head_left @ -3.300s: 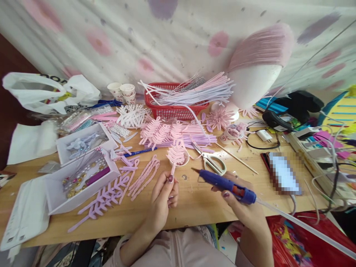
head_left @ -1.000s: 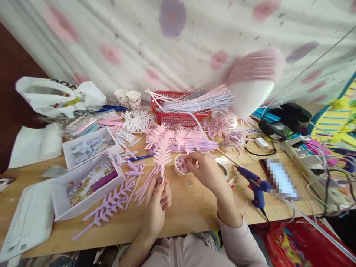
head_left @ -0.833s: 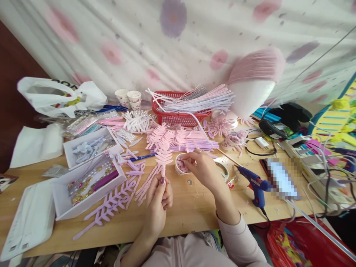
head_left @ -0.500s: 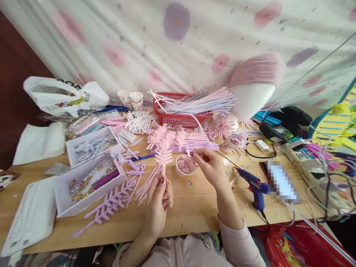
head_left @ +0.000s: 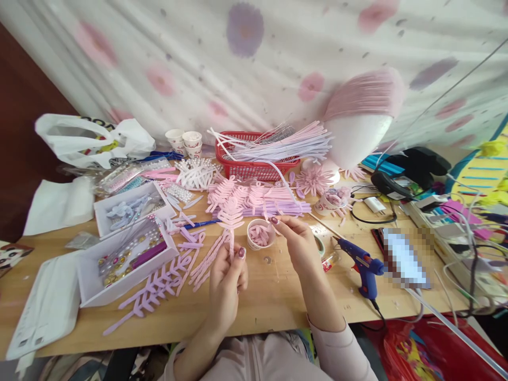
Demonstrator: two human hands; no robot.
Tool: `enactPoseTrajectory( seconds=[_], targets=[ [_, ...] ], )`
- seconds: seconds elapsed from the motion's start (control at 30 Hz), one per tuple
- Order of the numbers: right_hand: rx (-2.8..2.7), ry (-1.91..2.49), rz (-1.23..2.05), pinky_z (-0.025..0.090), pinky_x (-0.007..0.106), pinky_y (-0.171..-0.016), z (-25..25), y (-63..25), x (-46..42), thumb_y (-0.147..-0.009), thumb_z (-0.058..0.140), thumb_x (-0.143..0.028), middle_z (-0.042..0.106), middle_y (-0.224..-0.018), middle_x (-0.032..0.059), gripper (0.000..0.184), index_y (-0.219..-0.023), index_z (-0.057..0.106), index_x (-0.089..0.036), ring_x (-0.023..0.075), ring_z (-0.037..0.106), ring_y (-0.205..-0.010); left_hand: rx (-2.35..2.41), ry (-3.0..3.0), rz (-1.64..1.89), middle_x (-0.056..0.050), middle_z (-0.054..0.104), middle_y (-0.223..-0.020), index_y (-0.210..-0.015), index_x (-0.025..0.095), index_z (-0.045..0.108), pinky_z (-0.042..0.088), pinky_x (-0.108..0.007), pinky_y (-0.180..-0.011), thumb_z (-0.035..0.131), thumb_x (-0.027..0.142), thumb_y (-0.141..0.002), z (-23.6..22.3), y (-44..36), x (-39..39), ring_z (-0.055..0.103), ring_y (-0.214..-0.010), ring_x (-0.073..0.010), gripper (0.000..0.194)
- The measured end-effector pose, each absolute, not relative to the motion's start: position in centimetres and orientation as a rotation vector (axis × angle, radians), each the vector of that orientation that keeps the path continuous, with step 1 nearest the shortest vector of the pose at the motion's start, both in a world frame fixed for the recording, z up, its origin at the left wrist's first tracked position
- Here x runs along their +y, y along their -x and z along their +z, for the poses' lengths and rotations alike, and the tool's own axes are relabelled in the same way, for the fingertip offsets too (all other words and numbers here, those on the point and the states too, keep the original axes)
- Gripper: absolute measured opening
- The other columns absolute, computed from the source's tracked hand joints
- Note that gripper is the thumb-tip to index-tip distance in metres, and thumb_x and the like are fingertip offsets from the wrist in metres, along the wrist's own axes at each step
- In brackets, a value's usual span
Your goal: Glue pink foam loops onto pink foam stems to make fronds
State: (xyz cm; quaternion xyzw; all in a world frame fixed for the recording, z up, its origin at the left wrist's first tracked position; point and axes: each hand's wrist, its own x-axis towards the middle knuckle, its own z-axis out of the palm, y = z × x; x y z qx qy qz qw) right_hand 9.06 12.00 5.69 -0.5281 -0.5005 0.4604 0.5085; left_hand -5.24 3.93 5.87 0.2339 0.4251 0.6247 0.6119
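Our left hand point(head_left: 228, 275) pinches a sprig point(head_left: 231, 217). Our right hand point(head_left: 299, 242), nearly closed, has an unclear hold; its bump could tip the cup point(head_left: 254, 245).

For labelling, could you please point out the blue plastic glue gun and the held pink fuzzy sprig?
Blue plastic glue gun point(head_left: 361, 259), head view: body.
Held pink fuzzy sprig point(head_left: 230, 217), head view: leafy part.

There's a red plastic mesh basket point(head_left: 254, 171) at the back of the pale wooden table point(head_left: 273, 301); nearer the front, a white rectangular open box point(head_left: 129, 281), fuzzy lilac sprigs point(head_left: 137, 307), a round white paper cup point(head_left: 256, 246), a blue glue gun point(head_left: 367, 270).
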Motion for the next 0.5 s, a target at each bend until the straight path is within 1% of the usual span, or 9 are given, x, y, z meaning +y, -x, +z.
enactPoseTrajectory(
  seconds=[0.1, 0.2, 0.27, 0.4, 0.5],
  targets=[
    [-1.165, 1.226, 1.140, 0.048, 0.031, -0.073, 6.0, -8.6, 11.4, -0.077, 0.074, -0.042, 0.072, -0.076, 0.0017, 0.020, -0.078, 0.076, -0.023, 0.0174, 0.061, -0.074, 0.999, -0.571, 1.472, 0.013, 0.033, -0.049, -0.088, 0.020, 0.054, 0.019, -0.016, -0.039, 0.073, 0.045, -0.082, 6.3, 4.9, 4.6, 0.023, -0.041, -0.0040, 0.032],
    [-1.159, 1.199, 1.199, 0.048, 0.030, -0.067, 6.1, -8.2, 11.4, -0.072, 0.078, -0.041, 0.070, -0.069, 0.0011, 0.020, -0.075, 0.075, -0.021, 0.0164, 0.060, -0.066, 0.996, -0.567, 1.495, 0.014, 0.033, -0.047, -0.090, 0.019, 0.055, 0.020, -0.016, -0.040, 0.072, 0.042, -0.083, 6.4, 4.5, 5.3, 0.023, -0.040, -0.0043, 0.030],
    [-1.163, 1.185, 1.237, 0.049, 0.030, -0.066, 6.2, -8.1, 11.7, -0.071, 0.078, -0.041, 0.069, -0.067, 0.0011, 0.022, -0.074, 0.074, -0.020, 0.0165, 0.060, -0.065, 1.009, -0.545, 1.514, 0.014, 0.033, -0.046, -0.091, 0.019, 0.055, 0.020, -0.016, -0.039, 0.073, 0.041, -0.083, 6.4, 4.3, 5.6, 0.023, -0.040, -0.0043, 0.029],
    [-1.153, 1.161, 1.259, 0.050, 0.028, -0.065, 6.3, -8.2, 11.9, -0.074, 0.076, -0.044, 0.070, -0.068, 0.0011, 0.024, -0.076, 0.071, -0.020, 0.0160, 0.061, -0.067, 1.083, -0.539, 1.546, 0.013, 0.037, -0.050, -0.095, 0.018, 0.058, 0.021, -0.015, -0.039, 0.074, 0.038, -0.082, 6.0, 4.1, 6.0, 0.026, -0.041, -0.0040, 0.029],
    [-1.155, 1.138, 1.280, 0.051, 0.027, -0.064, 6.6, -8.1, 11.6, -0.075, 0.077, -0.044, 0.070, -0.067, 0.0009, 0.025, -0.077, 0.070, -0.020, 0.0157, 0.061, -0.066, 1.134, -0.620, 1.501, 0.012, 0.039, -0.053, -0.101, 0.018, 0.062, 0.022, -0.016, -0.039, 0.074, 0.040, -0.082, 5.6, 4.1, 6.4, 0.028, -0.041, -0.0041, 0.031]
  ],
)
